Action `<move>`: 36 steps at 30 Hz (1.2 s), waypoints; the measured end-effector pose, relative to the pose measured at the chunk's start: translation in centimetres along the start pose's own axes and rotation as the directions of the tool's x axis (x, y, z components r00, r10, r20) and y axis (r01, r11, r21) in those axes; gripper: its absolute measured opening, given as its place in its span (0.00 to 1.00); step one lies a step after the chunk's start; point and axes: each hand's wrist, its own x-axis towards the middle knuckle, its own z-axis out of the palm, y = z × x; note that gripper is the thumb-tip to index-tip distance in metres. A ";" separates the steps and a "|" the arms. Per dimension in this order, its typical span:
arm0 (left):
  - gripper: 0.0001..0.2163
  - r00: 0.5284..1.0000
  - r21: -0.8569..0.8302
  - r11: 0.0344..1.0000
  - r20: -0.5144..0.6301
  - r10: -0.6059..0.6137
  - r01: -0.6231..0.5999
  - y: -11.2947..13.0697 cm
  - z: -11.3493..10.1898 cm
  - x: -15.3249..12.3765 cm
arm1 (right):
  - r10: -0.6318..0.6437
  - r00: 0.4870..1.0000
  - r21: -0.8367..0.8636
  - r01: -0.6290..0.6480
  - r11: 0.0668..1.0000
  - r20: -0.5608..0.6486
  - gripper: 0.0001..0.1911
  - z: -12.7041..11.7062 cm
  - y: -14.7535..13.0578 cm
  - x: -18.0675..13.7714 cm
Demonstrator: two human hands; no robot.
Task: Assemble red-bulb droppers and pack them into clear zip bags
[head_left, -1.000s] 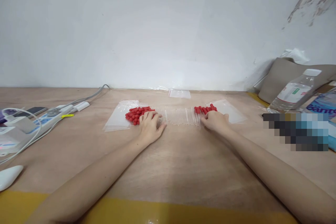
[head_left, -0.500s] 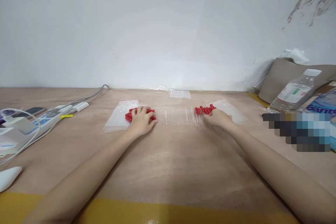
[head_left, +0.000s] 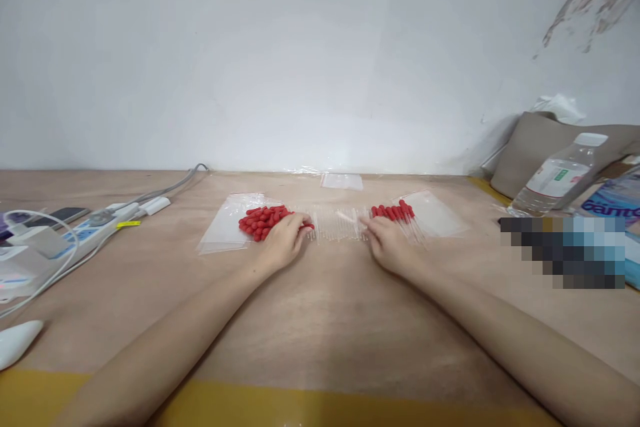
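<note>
My left hand (head_left: 286, 240) pinches a small red bulb-like cap at its fingertips, at the left end of a row of thin clear tubes (head_left: 333, 223). Just behind that hand lies a heap of red caps (head_left: 260, 221). My right hand (head_left: 390, 243) has its fingertips closed at the right end of the tube row; it seems to pinch one tube, though the fingers partly hide it. Beyond the right hand, several tubes with red caps on them (head_left: 395, 211) lie side by side, their clear ends pointing toward me.
Clear plastic bags lie at the left (head_left: 220, 230) and right (head_left: 435, 213), with a small bag (head_left: 343, 181) near the wall. A power strip (head_left: 95, 233) with cables stands left. A water bottle (head_left: 555, 177) and a grey-brown bin-like container (head_left: 517, 147) are at right.
My left hand has moved right and now has a red cap at its fingertips. My right hand has left the capped tubes and moved left to the row of bare tubes.
</note>
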 end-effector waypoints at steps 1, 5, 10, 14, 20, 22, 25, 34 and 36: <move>0.09 1.000 -0.025 1.000 0.015 0.009 -0.009 0.3 0.3 -0.2 | -0.088 0.996 -0.022 0.088 0.996 0.010 0.15 0.6 -0.5 -0.4; 0.12 0.994 -0.098 0.990 0.028 0.102 -0.098 1.4 0.9 -0.7 | -0.165 0.986 0.010 0.165 0.986 0.020 0.14 1.1 -1.9 -1.4; 0.05 0.996 -0.155 0.985 -0.061 0.063 -0.072 1.9 1.0 -0.8 | -0.079 0.996 0.090 0.077 0.993 0.028 0.12 0.5 -2.3 -1.3; 0.05 0.996 -0.165 0.986 -0.090 0.018 -0.033 1.4 1.5 -0.8 | -0.119 0.993 0.081 0.119 0.990 0.000 0.14 0.7 -2.1 -1.2; 0.11 0.994 -0.111 0.993 -0.101 0.031 -0.042 0.9 2.3 -0.8 | -0.159 0.983 0.028 0.162 0.986 -0.090 0.15 1.4 -1.6 -1.2; 0.10 0.995 -0.104 0.994 -0.091 0.036 -0.046 1.1 2.3 -0.8 | -0.156 0.981 0.031 0.161 0.987 -0.115 0.15 1.5 -1.4 -1.2; 0.09 0.997 -0.106 0.993 -0.071 0.039 -0.046 1.3 2.4 -0.8 | -0.160 0.981 0.011 0.162 0.987 -0.113 0.15 1.4 -1.5 -1.1; 0.09 0.994 -0.126 0.986 -0.052 0.101 -0.107 1.5 2.4 -0.8 | -0.181 0.983 -0.102 0.177 0.979 -0.033 0.14 1.2 -2.0 -1.2; 0.09 0.995 -0.119 0.988 -0.010 0.103 -0.103 1.8 2.2 -0.8 | -0.193 0.981 -0.119 0.189 0.975 -0.023 0.14 1.2 -1.9 -1.2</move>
